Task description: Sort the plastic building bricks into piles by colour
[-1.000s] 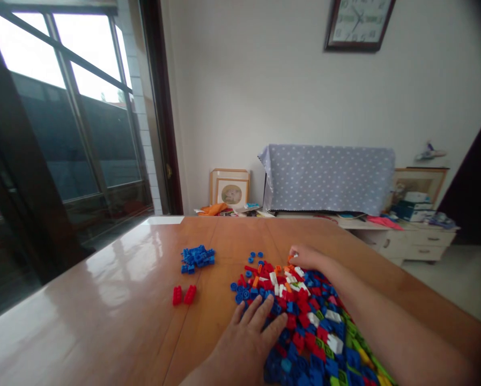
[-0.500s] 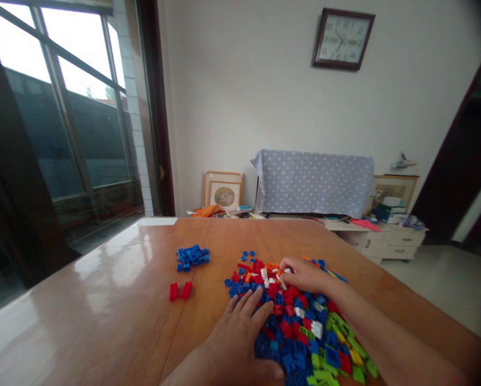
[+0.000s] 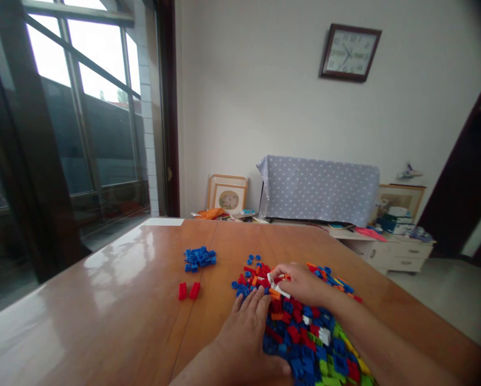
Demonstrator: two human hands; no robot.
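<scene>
A mixed heap of toy building bricks point(image 3: 296, 332) in red, blue, white, orange, green and yellow lies on the wooden table. My left hand point(image 3: 244, 327) rests along the heap's left edge, its fingers stretched out and touching the bricks. Over the heap's far part reaches my right hand point(image 3: 300, 283), index finger and thumb apart, with white and orange bricks point(image 3: 275, 292) showing at its fingertips. I see nothing gripped in it. Left of the heap lie a small pile of blue bricks point(image 3: 200, 259) and two red bricks point(image 3: 189, 291), side by side and apart.
The brown table point(image 3: 135, 316) stretches away toward the wall. A few small round blue pieces point(image 3: 254, 259) sit behind the heap. Beyond the table are a cloth-covered object point(image 3: 320, 187), a white cabinet point(image 3: 403, 252) and a framed picture point(image 3: 228, 195).
My right hand has shifted left across the heap, and its index finger and thumb have spread. White and orange bricks there have moved. The left hand stays at the edge; the view has turned slightly.
</scene>
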